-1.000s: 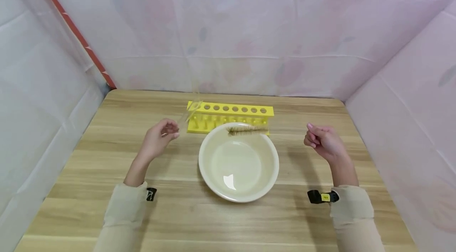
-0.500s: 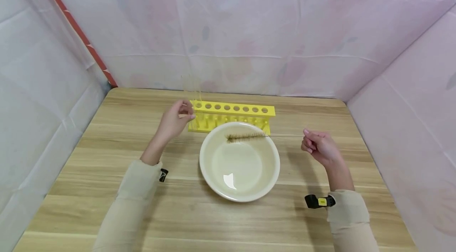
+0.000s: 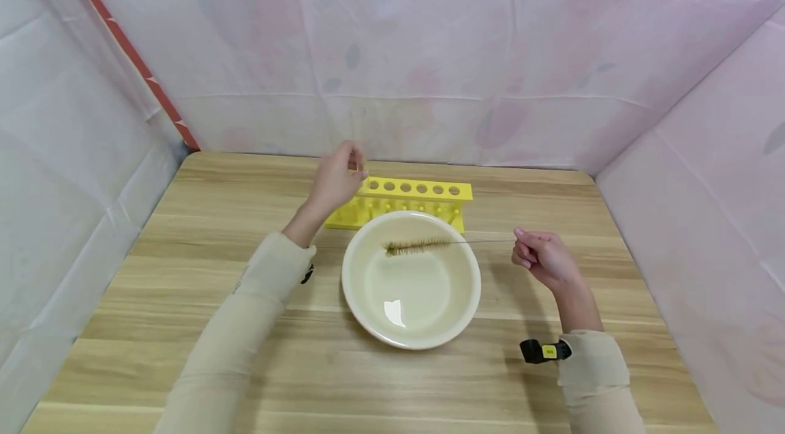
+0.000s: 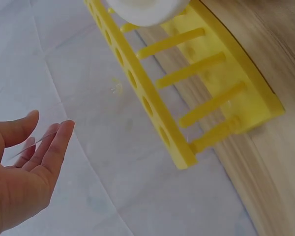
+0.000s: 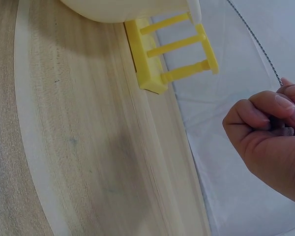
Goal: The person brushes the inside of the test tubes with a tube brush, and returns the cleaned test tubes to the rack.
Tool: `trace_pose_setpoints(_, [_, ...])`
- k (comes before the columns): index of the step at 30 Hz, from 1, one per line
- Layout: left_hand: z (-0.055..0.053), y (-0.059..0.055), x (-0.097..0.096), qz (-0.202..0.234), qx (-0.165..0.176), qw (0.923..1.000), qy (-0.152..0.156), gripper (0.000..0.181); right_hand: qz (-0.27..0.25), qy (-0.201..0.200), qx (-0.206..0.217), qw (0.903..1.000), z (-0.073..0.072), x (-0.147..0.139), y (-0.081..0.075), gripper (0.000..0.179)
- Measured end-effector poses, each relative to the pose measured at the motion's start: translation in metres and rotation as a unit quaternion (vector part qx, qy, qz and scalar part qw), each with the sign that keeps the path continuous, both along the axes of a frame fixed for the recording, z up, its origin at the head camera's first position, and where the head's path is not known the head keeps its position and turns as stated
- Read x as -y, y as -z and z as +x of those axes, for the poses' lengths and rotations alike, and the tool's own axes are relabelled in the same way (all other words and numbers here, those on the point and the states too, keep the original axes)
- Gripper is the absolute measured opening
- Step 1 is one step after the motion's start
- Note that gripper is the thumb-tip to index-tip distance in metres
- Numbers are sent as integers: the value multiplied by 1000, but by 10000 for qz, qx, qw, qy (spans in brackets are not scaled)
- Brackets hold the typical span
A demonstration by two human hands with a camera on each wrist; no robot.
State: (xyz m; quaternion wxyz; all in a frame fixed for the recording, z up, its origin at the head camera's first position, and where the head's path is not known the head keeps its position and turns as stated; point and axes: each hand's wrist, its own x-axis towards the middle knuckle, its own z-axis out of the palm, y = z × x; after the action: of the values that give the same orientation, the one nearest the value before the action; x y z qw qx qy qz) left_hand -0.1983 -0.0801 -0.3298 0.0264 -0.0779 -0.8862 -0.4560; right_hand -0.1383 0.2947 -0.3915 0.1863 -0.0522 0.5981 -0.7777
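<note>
My left hand (image 3: 337,178) pinches a clear test tube (image 3: 358,124) between thumb and fingers, over the left end of the yellow test tube rack (image 3: 423,190). The tube stands roughly upright and is so faint that its lower end is hard to make out. In the left wrist view, the hand (image 4: 32,172) is beside the row of rack holes. My right hand (image 3: 548,260) grips the wire handle of a test tube brush (image 3: 417,246). Its brown bristles hang over the cream basin (image 3: 351,284). Twisted wire (image 5: 258,44) runs out of the fist in the right wrist view.
The basin sits at the middle of the wooden table (image 3: 392,393), in front of the rack, and hides part of the rack's base. Water appears to be in it. Pale cloth walls (image 3: 405,45) enclose the table's back and sides.
My left hand has moved right and away from me with the test tube, from beside the rack to over it; the tube has gone from tilted to upright. The brush has shifted slightly left and nearer.
</note>
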Motion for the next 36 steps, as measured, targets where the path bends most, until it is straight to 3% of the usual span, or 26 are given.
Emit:
trace_pose_setpoints(7, [-16,2,-15,-199,-98,9997,-40,16,230,178,74,9995,1,2,1,44])
trace_pose_setpoints(14, [-26,11,-23,-413,-30,9990,-177,14,62,89,100,9999,4,6,3,44])
trace_pose_setpoints(24, [-31,29,-22,-657,446,9968,-77,13,113,-59,25,9999,4,11,8,43])
trace_pose_setpoints(36, [-31,41,-22,-923,971,9910,-21,12,244,-123,30,9996,5,16,11,44])
